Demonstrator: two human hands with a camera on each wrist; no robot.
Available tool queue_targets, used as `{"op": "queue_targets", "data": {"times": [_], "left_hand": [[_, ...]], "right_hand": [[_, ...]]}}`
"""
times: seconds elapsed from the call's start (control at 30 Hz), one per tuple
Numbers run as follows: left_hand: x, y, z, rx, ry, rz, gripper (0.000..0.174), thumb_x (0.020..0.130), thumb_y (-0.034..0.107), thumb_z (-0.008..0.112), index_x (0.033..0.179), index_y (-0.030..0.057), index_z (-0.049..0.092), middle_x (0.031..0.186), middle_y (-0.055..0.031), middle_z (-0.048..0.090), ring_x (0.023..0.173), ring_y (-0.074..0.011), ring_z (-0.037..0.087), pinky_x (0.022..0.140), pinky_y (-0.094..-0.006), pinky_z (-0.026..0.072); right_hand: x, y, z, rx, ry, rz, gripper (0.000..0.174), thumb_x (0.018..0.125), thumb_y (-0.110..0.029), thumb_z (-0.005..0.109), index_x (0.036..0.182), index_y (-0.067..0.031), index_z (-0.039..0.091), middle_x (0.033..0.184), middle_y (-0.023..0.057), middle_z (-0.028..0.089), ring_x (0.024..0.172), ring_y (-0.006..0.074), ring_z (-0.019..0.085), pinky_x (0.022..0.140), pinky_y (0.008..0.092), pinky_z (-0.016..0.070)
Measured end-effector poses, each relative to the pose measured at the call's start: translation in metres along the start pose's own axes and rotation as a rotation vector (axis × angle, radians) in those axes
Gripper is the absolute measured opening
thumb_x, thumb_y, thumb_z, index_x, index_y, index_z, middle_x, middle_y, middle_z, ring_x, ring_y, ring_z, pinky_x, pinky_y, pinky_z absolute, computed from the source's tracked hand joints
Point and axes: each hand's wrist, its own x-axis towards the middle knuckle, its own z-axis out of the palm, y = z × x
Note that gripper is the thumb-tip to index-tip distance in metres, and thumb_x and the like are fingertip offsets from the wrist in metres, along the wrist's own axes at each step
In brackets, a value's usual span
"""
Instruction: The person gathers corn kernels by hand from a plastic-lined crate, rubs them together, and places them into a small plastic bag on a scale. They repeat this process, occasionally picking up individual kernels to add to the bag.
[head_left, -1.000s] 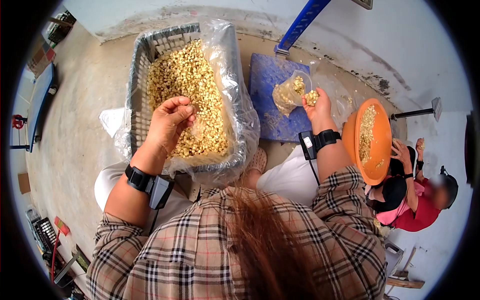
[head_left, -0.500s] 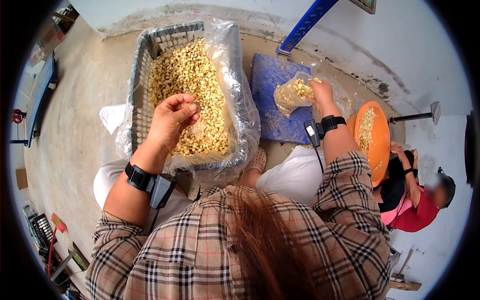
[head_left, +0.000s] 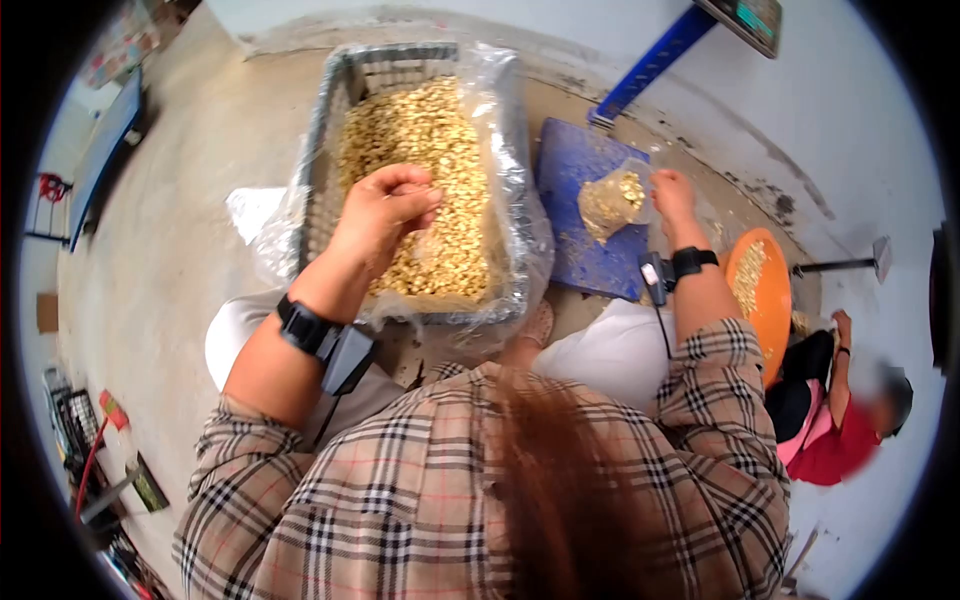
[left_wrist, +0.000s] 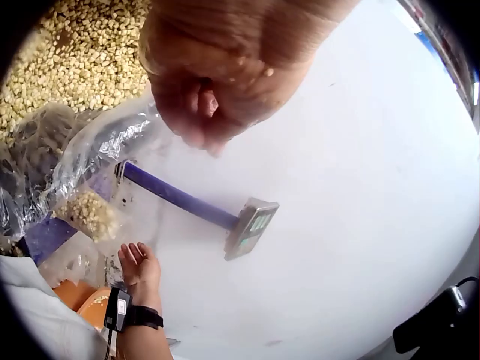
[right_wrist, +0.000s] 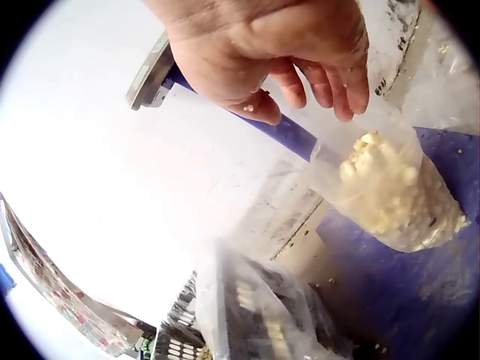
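My left hand (head_left: 390, 215) hovers over a crate (head_left: 316, 165) of corn kernels (head_left: 425, 125), its fingers loosely curled toward the thumb. Nothing shows between them, and a few kernel bits stick to the wrist in the left wrist view. My right hand (right_wrist: 300, 64) is beside the mouth of a clear plastic bag (right_wrist: 409, 199), fingers loosely bent and apart, palm without kernels. The bag is partly filled with kernels and stands on the blue platform (head_left: 570, 255) of a scale. In the right wrist view the fingertips are just above the bag's rim.
Clear plastic film (head_left: 505, 120) lines the crate and spills over its sides. The scale's blue post (head_left: 655, 65) rises to a display (head_left: 757, 22) near the wall. To the right, an orange basin (head_left: 778, 310) holds more kernels, with another person (head_left: 835, 440) beside it.
My right hand has brought a handful of kernels to the bag's mouth, let them go into it and drawn back to the right. The left hand has kept its place over the crate.
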Motion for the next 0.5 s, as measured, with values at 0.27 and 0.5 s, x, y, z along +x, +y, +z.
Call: {"op": "queue_targets", "data": {"times": [0.27, 0.5], "left_hand": [[-0.017, 0.011, -0.004, -0.152, -0.012, -0.066, 0.035, 0.090, 0.004, 0.048, 0.124, -0.0005, 0.041, 0.093, -0.0146, 0.062, 0.080, -0.0195, 0.063, 0.068, -0.0263, 0.0545], [-0.043, 0.015, -0.020, -0.243, -0.087, -0.050, 0.040, 0.091, 0.002, 0.044, 0.130, 0.0008, 0.035, 0.103, -0.0182, 0.060, 0.088, -0.0229, 0.063, 0.070, -0.0267, 0.0559]], "right_hand": [[-0.064, -0.051, 0.004, 0.304, -0.173, 0.018, 0.025, 0.078, -0.011, 0.058, 0.102, -0.0045, 0.057, 0.084, 0.0024, 0.058, 0.070, 0.0107, 0.058, 0.058, 0.0203, 0.0451], [-0.117, -0.082, 0.011, 0.446, -0.230, -0.039, 0.022, 0.081, -0.008, 0.057, 0.101, 0.0001, 0.057, 0.084, 0.0039, 0.059, 0.071, 0.0105, 0.058, 0.061, 0.0197, 0.0450]]}}
